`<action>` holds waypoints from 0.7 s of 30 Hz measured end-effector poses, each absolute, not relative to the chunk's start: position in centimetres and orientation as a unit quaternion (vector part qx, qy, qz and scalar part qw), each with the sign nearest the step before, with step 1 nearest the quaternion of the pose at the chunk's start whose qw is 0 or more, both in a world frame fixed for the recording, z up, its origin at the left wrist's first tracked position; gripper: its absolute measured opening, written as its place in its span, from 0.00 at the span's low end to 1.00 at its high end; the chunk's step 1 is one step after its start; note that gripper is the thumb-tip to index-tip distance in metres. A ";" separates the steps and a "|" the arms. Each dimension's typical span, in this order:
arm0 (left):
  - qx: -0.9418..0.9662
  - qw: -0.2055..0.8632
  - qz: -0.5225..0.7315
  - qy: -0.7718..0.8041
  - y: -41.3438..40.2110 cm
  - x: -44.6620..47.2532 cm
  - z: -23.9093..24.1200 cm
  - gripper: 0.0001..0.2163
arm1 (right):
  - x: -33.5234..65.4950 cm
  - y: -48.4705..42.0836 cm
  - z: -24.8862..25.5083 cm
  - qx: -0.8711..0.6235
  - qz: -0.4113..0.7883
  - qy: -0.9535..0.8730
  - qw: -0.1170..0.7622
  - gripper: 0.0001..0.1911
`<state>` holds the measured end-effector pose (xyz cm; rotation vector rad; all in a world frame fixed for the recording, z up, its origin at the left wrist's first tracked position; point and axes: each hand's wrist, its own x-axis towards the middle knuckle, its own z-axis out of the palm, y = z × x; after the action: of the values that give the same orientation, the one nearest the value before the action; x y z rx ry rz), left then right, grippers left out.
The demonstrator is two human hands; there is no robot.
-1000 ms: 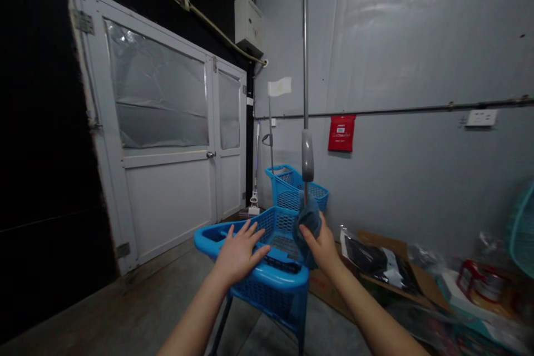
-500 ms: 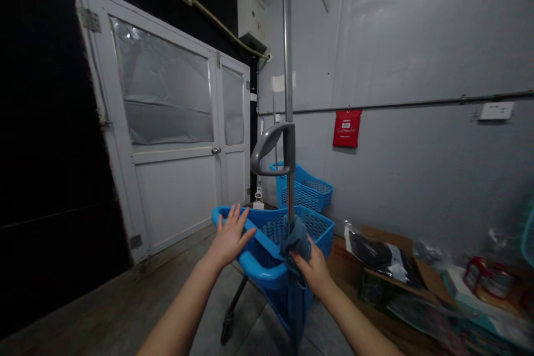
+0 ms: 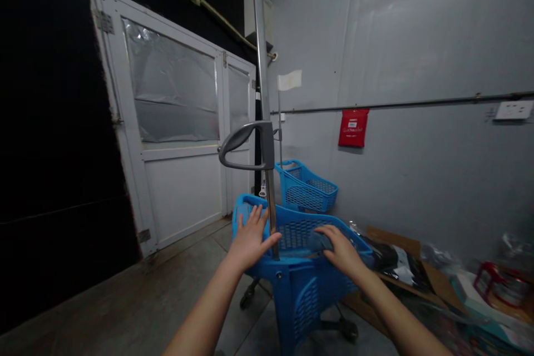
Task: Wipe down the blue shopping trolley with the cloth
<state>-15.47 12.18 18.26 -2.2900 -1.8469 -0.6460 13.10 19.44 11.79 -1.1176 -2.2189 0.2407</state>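
A blue plastic shopping cart (image 3: 292, 300) on wheels stands right in front of me. From its rear rim rises a metal pole (image 3: 261, 39) carrying a grey loop handle (image 3: 267, 144). My left hand (image 3: 250, 236) rests on the rim at the left of the pole, its fingers spread, with nothing in it. Over the basket, to the right of the pole, my right hand (image 3: 342, 249) is closed on a blue-grey cloth (image 3: 319, 242). The hand hides part of the cloth.
A second blue cart (image 3: 308, 194) with a small white flag (image 3: 289, 80) stands behind, by the grey wall. White doors (image 3: 183, 189) are on the left. At right lie an open cardboard box (image 3: 438, 283) and plastic bags. A red pouch (image 3: 353, 128) hangs on the wall.
My right hand has taken the cloth off the pole's base and moved right, over the basket. The cart has turned, and its pole now stands further left. My left hand stays on the rim.
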 end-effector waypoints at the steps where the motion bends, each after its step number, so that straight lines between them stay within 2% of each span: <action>1: -0.758 0.076 -0.215 -0.611 12.2 -15.4 18.3 0.36 | 11.7 18.6 11.9 -0.383 0.107 -0.862 0.315 0.29; 3: -0.750 0.094 -0.215 -0.618 12.2 -15.0 18.2 0.36 | 8.6 16.6 12.0 -0.319 0.131 -0.887 0.307 0.27; 6: -0.732 0.106 -0.199 -0.643 12.0 -14.2 17.9 0.36 | 5.1 14.3 11.9 -0.281 0.138 -0.894 0.320 0.29; 9: -0.714 0.106 -0.180 -0.668 12.0 -14.0 17.6 0.38 | 4.1 14.1 11.8 -0.271 0.138 -0.893 0.331 0.23; 13: -0.702 0.123 -0.175 -0.679 12.2 -14.6 17.4 0.37 | 5.4 15.9 10.0 -0.348 0.111 -0.867 0.339 0.15; 21: -0.712 0.137 -0.191 -0.661 12.5 -15.8 17.3 0.39 | 18.2 21.4 4.3 -0.516 -0.018 -0.810 0.279 0.16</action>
<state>-15.78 12.50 17.27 -2.0619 -1.9144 -0.5534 18.21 21.37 4.27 -1.3840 -2.1720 -0.0475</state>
